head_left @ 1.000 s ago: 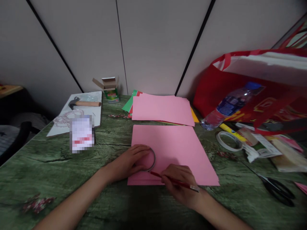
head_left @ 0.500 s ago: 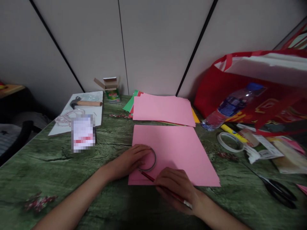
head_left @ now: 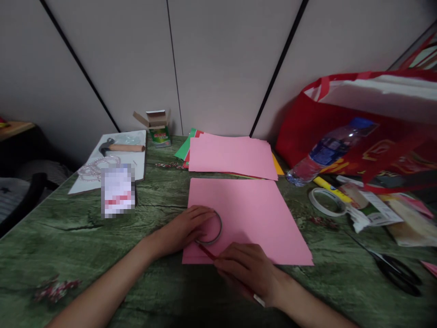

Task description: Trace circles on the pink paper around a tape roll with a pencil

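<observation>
A sheet of pink paper (head_left: 254,207), with at least one more under it, lies on the green wood-patterned table in front of me. On its lower left part rests a thin grey ring (head_left: 221,229). My left hand (head_left: 189,228) presses the ring's left side down, its fingers closed over the edge and hiding that part. A red pencil (head_left: 206,251) with a white end is pinched in my right hand (head_left: 247,269). Its tip meets the paper at the ring's lower left edge.
Behind stands a stack of coloured paper (head_left: 232,157). On the right are scissors (head_left: 398,271), a tape roll (head_left: 326,202), a yellow marker (head_left: 332,189), a plastic bottle (head_left: 327,150) and a red bag (head_left: 297,120). A hammer (head_left: 126,148), small box (head_left: 160,134) and blurred packet (head_left: 118,189) are leftward.
My right hand has shifted slightly left and down with the pencil, whose tip has slid a little left along the ring's lower edge. My left hand and the ring stay in place.
</observation>
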The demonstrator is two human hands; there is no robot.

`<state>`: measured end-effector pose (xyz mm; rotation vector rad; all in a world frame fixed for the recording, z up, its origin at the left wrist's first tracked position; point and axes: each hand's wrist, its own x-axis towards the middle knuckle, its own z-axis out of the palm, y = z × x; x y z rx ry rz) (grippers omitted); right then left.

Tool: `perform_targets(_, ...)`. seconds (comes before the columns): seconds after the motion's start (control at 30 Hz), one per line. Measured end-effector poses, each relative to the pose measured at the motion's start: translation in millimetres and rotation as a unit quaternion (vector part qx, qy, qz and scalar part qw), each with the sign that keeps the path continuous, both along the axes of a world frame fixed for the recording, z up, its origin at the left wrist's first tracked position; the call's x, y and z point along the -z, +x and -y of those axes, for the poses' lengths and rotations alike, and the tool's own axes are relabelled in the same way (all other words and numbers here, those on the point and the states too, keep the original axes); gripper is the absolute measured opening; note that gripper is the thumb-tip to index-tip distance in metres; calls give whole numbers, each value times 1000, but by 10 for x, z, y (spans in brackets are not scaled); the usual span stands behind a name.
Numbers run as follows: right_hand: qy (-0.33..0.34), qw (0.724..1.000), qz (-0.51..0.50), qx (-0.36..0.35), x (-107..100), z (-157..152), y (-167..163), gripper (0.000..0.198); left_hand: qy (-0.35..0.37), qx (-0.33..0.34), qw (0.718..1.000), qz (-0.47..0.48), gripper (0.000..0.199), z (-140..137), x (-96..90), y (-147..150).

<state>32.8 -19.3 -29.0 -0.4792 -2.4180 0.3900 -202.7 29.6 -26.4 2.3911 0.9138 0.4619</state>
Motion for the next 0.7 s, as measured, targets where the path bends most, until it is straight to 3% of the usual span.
perform_targets(0.27, 27, 997, -54, 38, 115, -12, 4, 20, -12, -2, 1000, 4, 52, 2, -4, 10)
perform_targets(0.7, 54, 991, -84, 88, -131, -66, 81, 16, -24, 0, 1000, 8, 54, -1, -19, 10)
